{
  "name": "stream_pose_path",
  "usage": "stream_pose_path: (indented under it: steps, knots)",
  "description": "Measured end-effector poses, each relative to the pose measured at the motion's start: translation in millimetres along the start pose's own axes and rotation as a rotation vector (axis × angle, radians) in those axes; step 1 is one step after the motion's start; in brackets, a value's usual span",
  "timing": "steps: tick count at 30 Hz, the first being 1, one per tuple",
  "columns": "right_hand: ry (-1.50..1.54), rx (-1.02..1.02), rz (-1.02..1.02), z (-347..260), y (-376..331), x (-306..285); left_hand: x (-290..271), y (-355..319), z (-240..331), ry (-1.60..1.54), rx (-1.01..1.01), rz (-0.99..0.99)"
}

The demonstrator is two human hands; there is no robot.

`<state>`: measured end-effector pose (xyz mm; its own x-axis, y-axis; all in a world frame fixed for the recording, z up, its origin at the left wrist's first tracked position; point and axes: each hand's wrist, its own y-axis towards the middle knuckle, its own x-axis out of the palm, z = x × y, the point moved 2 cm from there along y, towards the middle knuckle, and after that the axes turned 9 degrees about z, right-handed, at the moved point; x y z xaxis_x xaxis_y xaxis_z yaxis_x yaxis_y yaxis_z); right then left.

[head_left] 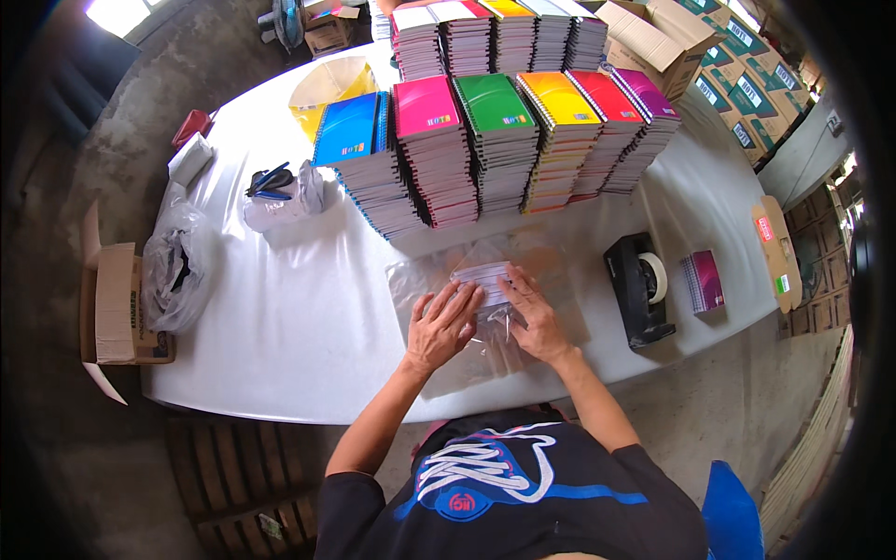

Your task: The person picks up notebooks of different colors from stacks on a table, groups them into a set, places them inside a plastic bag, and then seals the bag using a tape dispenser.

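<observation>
A clear plastic sheet or bag [420, 289] lies flat on the white-covered table in front of me. On it rests a small white paper [487, 277] with printed lines. My left hand [443, 322] lies over the paper's left edge, fingers stretched out and close together. From the other side my right hand [537, 317] touches the right edge, its fingers extended and apart from the thumb. Crinkled, shiny plastic shows between the two hands. Just beyond them rise tall stacks of spiral notebooks, among them a pink stack [429, 107] and a green stack [495, 105].
A black tape dispenser [633, 294] and a small purple notebook [704, 282] stand at right. Blue-handled pliers [271, 181] lie on a wrapped roll at left. A crumpled plastic bag [177, 266] and an open cardboard box [119, 303] sit at the left edge.
</observation>
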<state>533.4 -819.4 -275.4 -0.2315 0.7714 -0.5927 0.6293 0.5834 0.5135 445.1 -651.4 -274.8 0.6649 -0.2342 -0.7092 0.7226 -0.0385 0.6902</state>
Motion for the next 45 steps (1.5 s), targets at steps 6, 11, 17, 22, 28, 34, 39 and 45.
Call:
stream_pose_path:
  steps: [6,11,17,22,28,34,39,45]
  knots:
    - [0.227,0.144,-0.027,-4.0,19.2,1.3,-4.5,13.2,-4.4,0.019,-0.074,-0.108]
    - [0.064,0.031,-0.085,6.7,25.6,0.3,-11.8,21.5,-9.1,-0.188,-0.101,-0.153]
    - [-0.075,-0.085,-0.139,5.7,34.1,-5.7,-18.6,33.7,-29.2,-0.378,0.018,-0.241]
    - [0.037,0.079,-0.167,-8.0,38.6,-22.4,-20.3,46.7,-38.5,-0.288,0.138,-0.442]
    - [-0.272,0.46,0.409,36.4,-7.4,-156.7,-27.2,51.5,-46.9,-0.155,0.085,-0.646]
    - [-0.007,1.27,0.197,107.3,-109.8,-228.7,-31.8,62.3,-41.6,-0.079,0.149,-0.717]
    - [0.394,1.37,0.198,106.8,-121.9,-227.1,-30.3,66.5,-39.7,-0.067,0.129,-0.781]
    - [0.558,1.18,0.42,107.9,-182.6,-214.4,-34.9,66.8,-38.4,-0.055,0.122,-0.798]
